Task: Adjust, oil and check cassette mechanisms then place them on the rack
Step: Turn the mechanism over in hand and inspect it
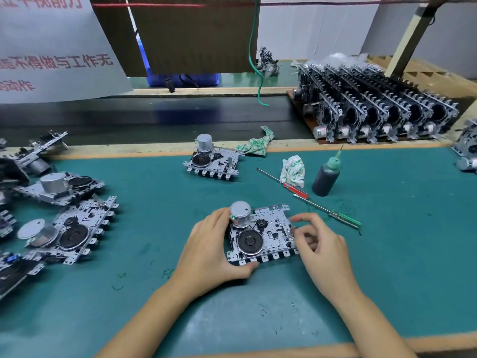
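A cassette mechanism (262, 235) with a silver motor can and a black flywheel lies flat on the green mat in front of me. My left hand (211, 250) grips its left side, thumb under the front edge and fingers by the motor. My right hand (318, 245) pinches the mechanism's right edge with curled fingers. The rack (374, 117) at the back right holds several finished mechanisms standing on edge. A dark oil bottle (325, 178) with a green nozzle stands right of centre.
Several mechanisms (64, 228) lie at the left, one more (213, 162) sits at the mat's far edge. A red-handled screwdriver (284, 183) and a green-handled one (333, 214) lie beside a crumpled rag (293, 171). Another rag (258, 143) lies by the conveyor belt (154, 120).
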Motion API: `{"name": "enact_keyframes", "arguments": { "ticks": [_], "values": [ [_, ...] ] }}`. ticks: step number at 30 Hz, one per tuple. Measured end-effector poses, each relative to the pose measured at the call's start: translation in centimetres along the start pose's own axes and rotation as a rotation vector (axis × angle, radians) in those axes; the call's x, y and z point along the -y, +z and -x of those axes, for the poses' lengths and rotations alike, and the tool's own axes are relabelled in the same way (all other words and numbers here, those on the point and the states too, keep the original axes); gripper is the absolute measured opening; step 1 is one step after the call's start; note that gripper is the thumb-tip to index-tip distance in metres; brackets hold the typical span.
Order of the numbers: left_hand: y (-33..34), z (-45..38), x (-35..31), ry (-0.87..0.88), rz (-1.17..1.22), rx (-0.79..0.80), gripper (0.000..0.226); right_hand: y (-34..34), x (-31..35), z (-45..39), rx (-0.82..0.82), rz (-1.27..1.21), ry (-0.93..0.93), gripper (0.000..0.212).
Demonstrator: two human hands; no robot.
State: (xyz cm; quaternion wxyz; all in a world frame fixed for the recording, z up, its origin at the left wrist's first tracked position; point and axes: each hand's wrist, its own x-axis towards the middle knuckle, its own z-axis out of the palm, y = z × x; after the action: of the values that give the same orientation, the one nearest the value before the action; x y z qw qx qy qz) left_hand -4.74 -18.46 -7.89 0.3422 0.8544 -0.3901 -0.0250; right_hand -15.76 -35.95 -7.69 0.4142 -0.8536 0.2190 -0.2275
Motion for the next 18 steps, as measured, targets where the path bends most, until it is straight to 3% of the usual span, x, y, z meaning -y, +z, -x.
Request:
{"name": "enact_keyframes", "arguments": {
  "ticks": [6,18],
  "values": [
    [-0.43,0.02,0.50,0.007,0.027,0.111,0.116,-0.11,0.04,0.06,0.010,-0.017,0.017,0.027],
    [-0.14,0.01,0.71,0.010,0.051,0.137,0.116,-0.10,-0.26,-0.07,-0.041,-0.141,0.022,0.022]
  ]
}}
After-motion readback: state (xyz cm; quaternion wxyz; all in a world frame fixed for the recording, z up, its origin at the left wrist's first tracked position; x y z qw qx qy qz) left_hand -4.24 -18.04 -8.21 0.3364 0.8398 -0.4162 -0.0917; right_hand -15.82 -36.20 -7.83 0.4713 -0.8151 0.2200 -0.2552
